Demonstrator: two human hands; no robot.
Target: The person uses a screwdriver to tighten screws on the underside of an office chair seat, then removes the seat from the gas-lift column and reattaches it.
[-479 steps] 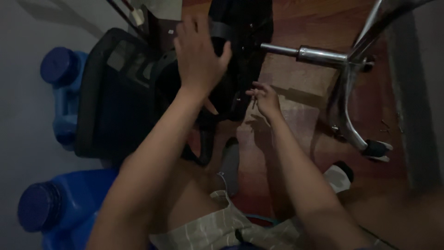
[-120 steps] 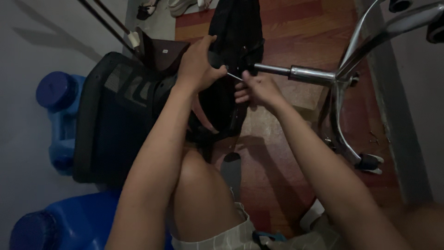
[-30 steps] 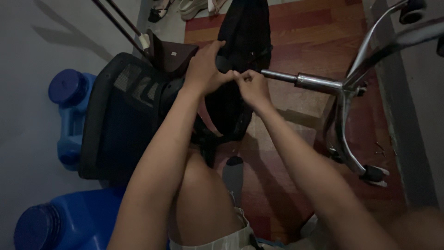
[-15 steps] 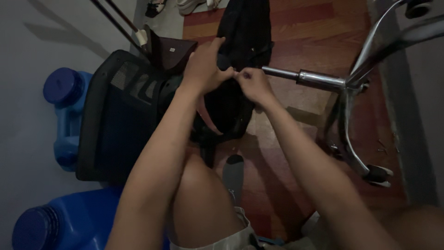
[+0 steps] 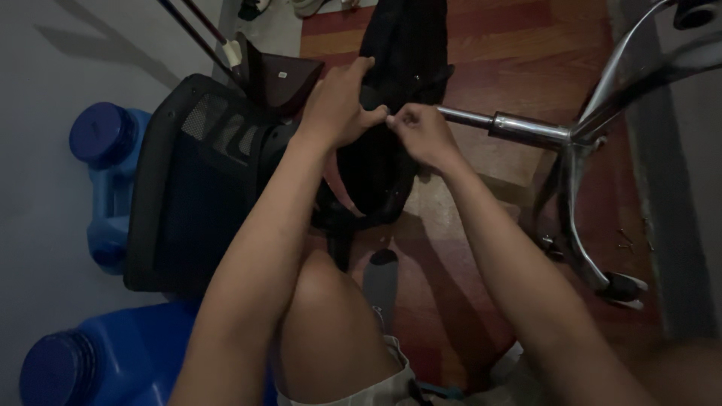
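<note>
My left hand (image 5: pixel 338 105) grips the black chair seat (image 5: pixel 391 113) lying on the wood floor (image 5: pixel 481 45); my right hand (image 5: pixel 421 135) pinches shut beside it, can't tell on what, near the chrome base (image 5: pixel 579 143).

Head camera, looking steeply down from close range: both forearms rise from 6 o'clock, chair back (image 5: pixel 195 188) at 9 o'clock, chrome base (image 5: pixel 579 150) at 2 o'clock.

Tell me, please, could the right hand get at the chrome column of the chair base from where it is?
Probably yes. The right hand is pinching at the black chair part, and the chrome column lies just beside it over the wooden floor, with nothing visible between them.
</note>
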